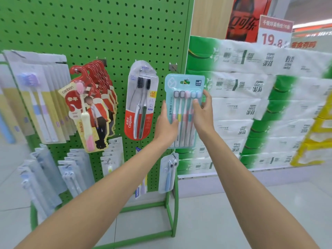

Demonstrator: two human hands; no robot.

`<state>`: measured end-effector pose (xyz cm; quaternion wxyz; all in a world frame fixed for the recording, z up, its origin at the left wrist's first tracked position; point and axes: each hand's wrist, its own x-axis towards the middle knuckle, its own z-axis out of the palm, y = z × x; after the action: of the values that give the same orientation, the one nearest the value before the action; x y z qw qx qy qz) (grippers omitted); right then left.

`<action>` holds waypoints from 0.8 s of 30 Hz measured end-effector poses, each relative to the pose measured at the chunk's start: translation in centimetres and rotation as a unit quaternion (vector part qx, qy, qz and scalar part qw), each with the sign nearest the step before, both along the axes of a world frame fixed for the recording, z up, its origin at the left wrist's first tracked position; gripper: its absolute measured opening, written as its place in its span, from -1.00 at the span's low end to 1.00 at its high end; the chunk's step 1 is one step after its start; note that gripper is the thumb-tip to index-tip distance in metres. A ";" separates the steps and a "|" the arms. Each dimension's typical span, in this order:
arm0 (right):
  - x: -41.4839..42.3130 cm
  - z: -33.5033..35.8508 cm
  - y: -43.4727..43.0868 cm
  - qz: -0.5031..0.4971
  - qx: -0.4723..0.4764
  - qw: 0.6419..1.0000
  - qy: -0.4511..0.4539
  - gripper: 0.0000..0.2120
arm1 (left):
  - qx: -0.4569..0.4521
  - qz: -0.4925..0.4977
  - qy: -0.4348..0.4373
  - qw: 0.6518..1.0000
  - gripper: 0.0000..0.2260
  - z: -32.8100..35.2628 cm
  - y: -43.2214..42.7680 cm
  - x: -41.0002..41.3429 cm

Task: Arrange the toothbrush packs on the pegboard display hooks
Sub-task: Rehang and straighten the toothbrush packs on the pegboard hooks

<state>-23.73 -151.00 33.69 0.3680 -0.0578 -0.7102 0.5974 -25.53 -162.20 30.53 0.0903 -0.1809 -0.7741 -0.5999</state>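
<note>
Gripping the pale blue toothbrush pack by its side edges, the left hand and right hand hold it upright at the right edge of the pegboard, probably to line its hang hole up with the hook just above.

**Five-brush pack held at the pegboard's right edge**

A pale-blue five-brush pack stands upright against the right edge of the green pegboard, its hang slot at a hook tip. The left hand grips its left side and the right hand its right. Just left hangs a two-brush Colgate pack, then a row of red canban packs.
</note>
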 end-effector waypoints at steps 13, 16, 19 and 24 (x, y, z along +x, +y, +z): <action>1.2 -1.3 0.9 0.011 0.015 0.997 -0.074 -0.52 | -0.009 -0.038 -0.014 0.999 -0.51 -0.6 -1.2 0.7; 2.3 -2.0 0.5 -0.009 0.007 0.994 -0.105 -0.51 | -0.063 -0.025 -0.055 0.996 -0.48 -2.1 -2.0 1.0; 3.7 -3.3 -0.2 -0.043 0.020 0.990 -0.129 -0.63 | -0.078 0.010 -0.092 0.993 -0.57 -3.3 -3.6 2.9; 6.0 -6.5 -4.1 0.011 0.094 0.979 -0.179 -0.88 | -0.064 0.088 -0.111 0.988 -0.85 -6.1 -8.5 4.7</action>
<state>-17.73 -155.12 27.20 0.2317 -0.1213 -0.8183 0.5119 -20.82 -170.70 24.45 0.0441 -0.0495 -0.8289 -0.5555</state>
